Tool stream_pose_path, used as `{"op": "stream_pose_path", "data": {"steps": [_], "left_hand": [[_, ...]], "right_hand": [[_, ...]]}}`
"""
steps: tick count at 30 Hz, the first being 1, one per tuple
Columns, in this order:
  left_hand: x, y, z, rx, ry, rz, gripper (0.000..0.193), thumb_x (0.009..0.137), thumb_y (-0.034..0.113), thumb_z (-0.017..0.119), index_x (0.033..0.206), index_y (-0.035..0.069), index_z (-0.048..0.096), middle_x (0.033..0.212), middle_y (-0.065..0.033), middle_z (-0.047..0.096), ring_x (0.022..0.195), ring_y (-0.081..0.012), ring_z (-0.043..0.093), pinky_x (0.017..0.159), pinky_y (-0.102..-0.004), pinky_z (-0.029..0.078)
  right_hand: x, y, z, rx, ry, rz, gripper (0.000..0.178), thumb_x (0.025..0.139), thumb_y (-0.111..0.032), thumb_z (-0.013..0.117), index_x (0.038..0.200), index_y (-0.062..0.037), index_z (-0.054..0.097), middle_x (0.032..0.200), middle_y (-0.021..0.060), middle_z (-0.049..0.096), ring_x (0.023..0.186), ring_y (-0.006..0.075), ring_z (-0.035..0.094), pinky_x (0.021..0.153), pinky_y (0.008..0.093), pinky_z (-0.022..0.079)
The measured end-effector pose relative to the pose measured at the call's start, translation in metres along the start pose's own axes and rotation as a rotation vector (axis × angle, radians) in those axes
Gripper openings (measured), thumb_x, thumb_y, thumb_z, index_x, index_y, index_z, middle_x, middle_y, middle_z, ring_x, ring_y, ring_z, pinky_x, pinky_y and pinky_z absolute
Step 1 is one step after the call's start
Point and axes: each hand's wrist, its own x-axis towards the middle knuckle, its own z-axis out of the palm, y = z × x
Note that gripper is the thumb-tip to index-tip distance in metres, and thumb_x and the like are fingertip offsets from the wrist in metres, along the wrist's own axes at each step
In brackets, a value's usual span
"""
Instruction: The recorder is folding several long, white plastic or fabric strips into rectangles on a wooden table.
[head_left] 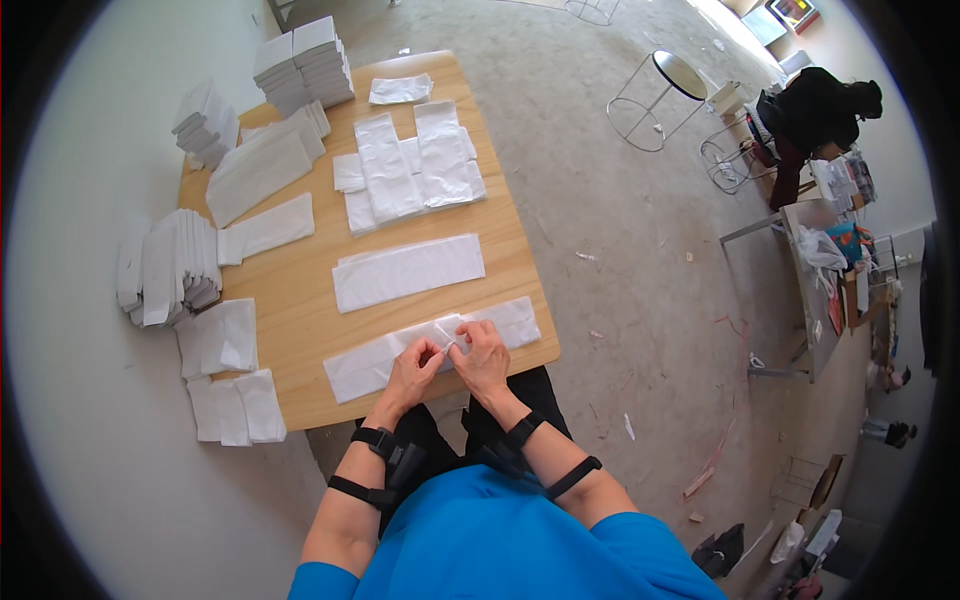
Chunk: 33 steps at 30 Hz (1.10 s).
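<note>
Near the front edge of the wooden table, a long, flat white folded piece (362, 370) lies slantwise in front of me; whether it is paper, cloth or thin plastic I cannot tell. Over its middle my left hand (413, 372) and my right hand (482, 358) almost meet, fingertips pinched. Between them shows a thin white strip (446, 334), gripped from both sides; the fingers partly hide it. Just beyond lies a similar white folded stack (410, 272), touched by neither hand.
Wooden table (300, 345). White bundles (415, 165) lie farther back, with tall white stacks (305, 65) and piled folded pieces (172, 265) along the wall side. Right of it, a round stool (678, 75) stands on the littered floor; a person (815, 115) bends near a cluttered side table (815, 290).
</note>
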Motion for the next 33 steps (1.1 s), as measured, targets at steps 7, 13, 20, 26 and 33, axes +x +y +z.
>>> {"op": "stream_pose_path", "data": {"steps": [7, 13, 20, 26, 33], "left_hand": [[0.000, -0.003, -0.001, -0.029, -0.008, -0.001, 0.017, 0.088, 0.018, 0.061, 0.088, 0.001, 0.056, 0.076, -0.0004, 0.055, 0.072, -0.0081, 0.050, 0.066, -0.0240, 0.044], [0.001, -0.006, -0.002, -0.041, -0.023, -0.008, 0.017, 0.088, 0.018, 0.061, 0.088, 0.002, 0.057, 0.076, 0.0007, 0.054, 0.072, -0.0076, 0.049, 0.066, -0.0234, 0.043], [0.001, -0.007, 0.000, -0.072, -0.011, -0.018, 0.017, 0.089, 0.019, 0.061, 0.088, 0.002, 0.058, 0.076, 0.0017, 0.055, 0.072, -0.0069, 0.049, 0.066, -0.0228, 0.043], [0.003, -0.009, -0.001, -0.080, -0.005, 0.008, 0.016, 0.089, 0.019, 0.061, 0.088, 0.002, 0.058, 0.075, 0.0023, 0.055, 0.069, -0.0063, 0.049, 0.064, -0.0219, 0.042], [-0.008, -0.012, -0.028, -0.403, 0.148, 0.036, 0.011, 0.089, 0.016, 0.061, 0.092, 0.005, 0.060, 0.081, 0.0017, 0.057, 0.072, -0.0066, 0.050, 0.066, -0.0228, 0.042]], "right_hand": [[0.001, 0.004, 0.003, -0.094, 0.130, 0.062, 0.044, 0.072, -0.019, 0.071, 0.109, -0.0056, 0.052, 0.103, 0.0147, 0.053, 0.093, 0.0355, 0.056, 0.075, 0.0438, 0.048], [0.005, -0.006, -0.008, -0.226, 0.154, -0.143, 0.065, 0.071, -0.020, 0.071, 0.128, -0.0048, 0.043, 0.107, 0.0181, 0.050, 0.103, 0.0362, 0.050, 0.086, 0.0456, 0.042], [0.018, 0.010, -0.009, -0.280, 0.381, -0.093, 0.055, 0.077, -0.013, 0.064, 0.128, -0.0061, 0.046, 0.107, 0.0154, 0.055, 0.099, 0.0335, 0.054, 0.080, 0.0445, 0.044], [-0.002, 0.004, -0.001, 0.355, -0.103, 0.141, 0.046, 0.079, 0.003, 0.046, 0.125, 0.0043, 0.050, 0.097, 0.0178, 0.069, 0.078, 0.0252, 0.068, 0.070, 0.0324, 0.052], [-0.001, 0.004, 0.004, 0.162, -0.066, 0.087, 0.048, 0.077, 0.001, 0.043, 0.125, 0.0065, 0.049, 0.101, 0.0187, 0.068, 0.081, 0.0296, 0.068, 0.074, 0.0347, 0.052]]}}
